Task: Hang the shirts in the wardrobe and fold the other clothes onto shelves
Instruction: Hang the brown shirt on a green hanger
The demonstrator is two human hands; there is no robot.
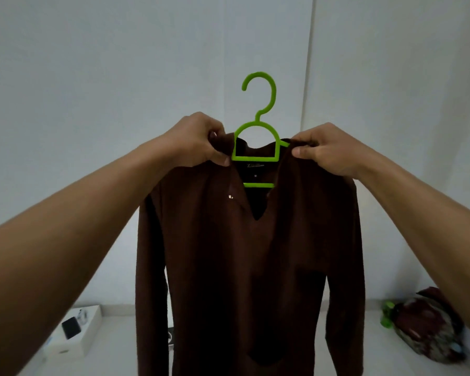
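A dark brown long-sleeved shirt with a V-neck hangs in front of me on a bright green plastic hanger, whose hook points up and curls left. My left hand pinches the shirt's left shoulder at the collar, beside the hanger. On the other side, my right hand grips the right shoulder, where a tip of the hanger arm pokes out. Both sleeves dangle straight down. The hanger's arms are mostly hidden inside the shirt.
Plain white walls meet in a corner behind the shirt. On the floor at lower left lies a white box with small items on it. A heap of patterned clothes with something green beside it lies at lower right.
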